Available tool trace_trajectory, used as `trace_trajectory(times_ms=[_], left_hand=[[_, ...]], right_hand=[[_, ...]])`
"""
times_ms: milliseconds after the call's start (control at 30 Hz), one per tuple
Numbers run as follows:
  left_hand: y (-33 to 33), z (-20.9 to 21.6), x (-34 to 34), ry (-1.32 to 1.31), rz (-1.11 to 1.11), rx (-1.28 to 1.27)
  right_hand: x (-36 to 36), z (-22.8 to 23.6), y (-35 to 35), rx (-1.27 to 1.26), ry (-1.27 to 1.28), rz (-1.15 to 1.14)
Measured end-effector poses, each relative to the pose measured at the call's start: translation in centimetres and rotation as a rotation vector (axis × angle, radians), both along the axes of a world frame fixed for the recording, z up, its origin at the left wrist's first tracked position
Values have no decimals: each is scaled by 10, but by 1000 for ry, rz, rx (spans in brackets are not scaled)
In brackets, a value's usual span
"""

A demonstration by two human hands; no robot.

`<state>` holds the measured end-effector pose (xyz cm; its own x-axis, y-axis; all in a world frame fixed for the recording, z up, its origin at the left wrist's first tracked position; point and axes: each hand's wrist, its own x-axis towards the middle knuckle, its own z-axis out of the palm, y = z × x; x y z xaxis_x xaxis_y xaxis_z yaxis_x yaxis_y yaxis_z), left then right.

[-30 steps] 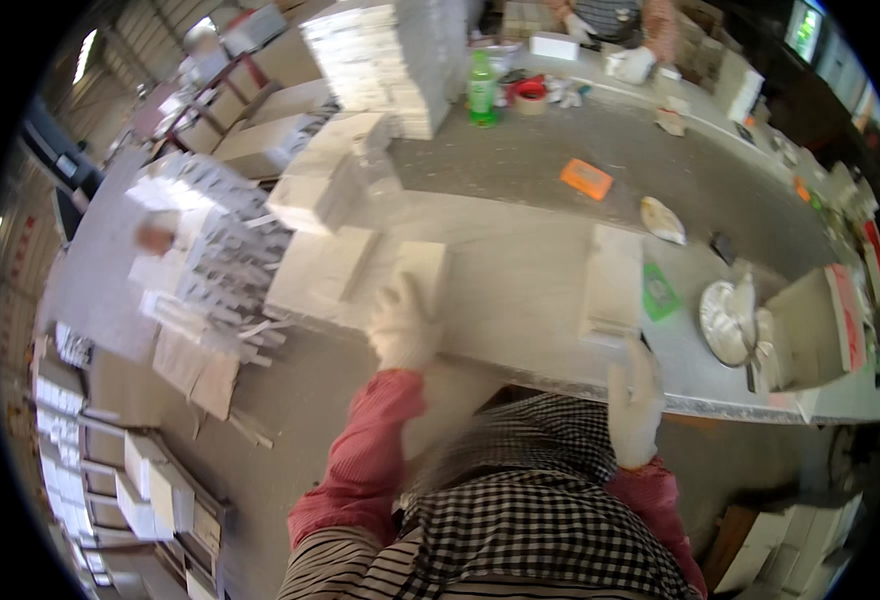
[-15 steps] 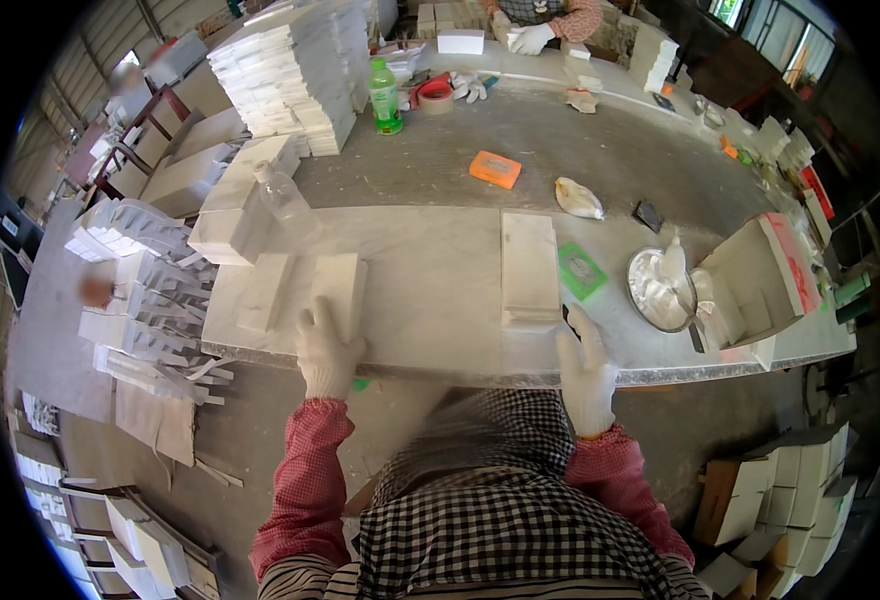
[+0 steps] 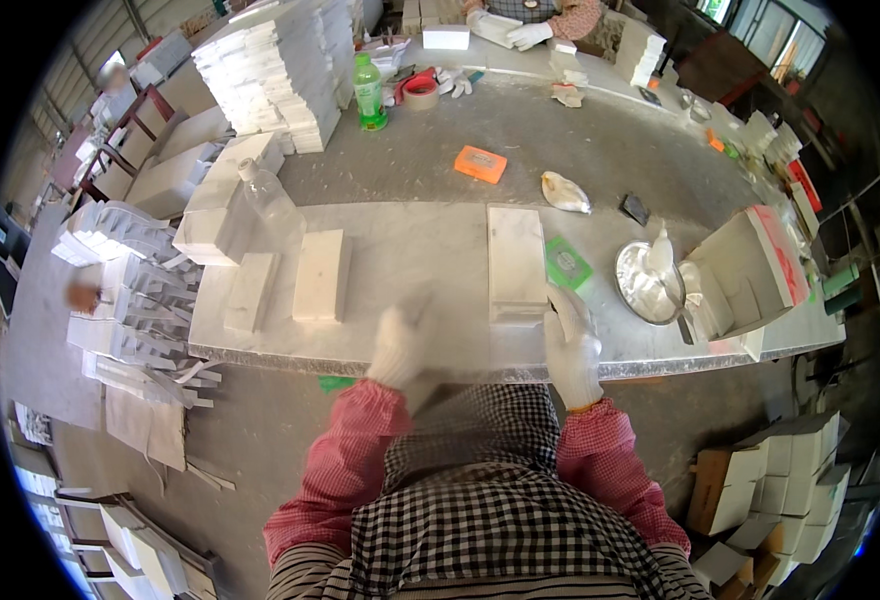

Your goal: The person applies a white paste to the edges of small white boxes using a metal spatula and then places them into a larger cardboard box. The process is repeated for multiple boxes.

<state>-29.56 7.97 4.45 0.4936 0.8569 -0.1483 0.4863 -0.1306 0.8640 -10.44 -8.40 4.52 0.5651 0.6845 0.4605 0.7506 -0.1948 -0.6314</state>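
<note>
My left hand (image 3: 400, 345), in a white glove, is smeared by motion over the front of the pale stone slab (image 3: 420, 250); its fingers are unclear. My right hand (image 3: 573, 350), gloved too, is closed at the near right corner of a stack of white rectangular tiles (image 3: 516, 262). A dark bit shows between its thumb and fingers, too small to name. To the left, a thick white tile block (image 3: 322, 275) stands apart from both hands, beside a thinner white tile (image 3: 252, 290).
Right of the tiles lie a green packet (image 3: 568, 263), a metal bowl of white paste (image 3: 650, 285) and an open carton (image 3: 750, 270). Behind are an orange box (image 3: 480, 164) and a green bottle (image 3: 370, 95). Clear bottle (image 3: 270, 190) and tile piles (image 3: 275, 85) stand left. A co-worker's gloved hands (image 3: 530, 36) show opposite.
My left hand has left the tile block and swung right toward the slab's middle. My right hand stays by the tile stack, its fingers now more curled. The view has shifted slightly.
</note>
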Motion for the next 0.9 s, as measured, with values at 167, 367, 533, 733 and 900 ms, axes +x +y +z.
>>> trace_trajectory(times_ms=[167, 367, 533, 733, 900], left_hand=[[-8, -3, 33, -260, -137, -233], [1, 2, 56, -323, 45, -616], [16, -4, 50, -244, -128, -384], [-4, 20, 49, -488, -65, -571], [-5, 51, 23, -564, -47, -550]], right_hand=[[2, -2, 0, 4, 48, 2], [-13, 4, 0, -22, 184, 64], [-29, 15, 6, -59, -36, -8], [-31, 18, -3, 5, 4, -50], [-15, 27, -4, 35, 183, 9]])
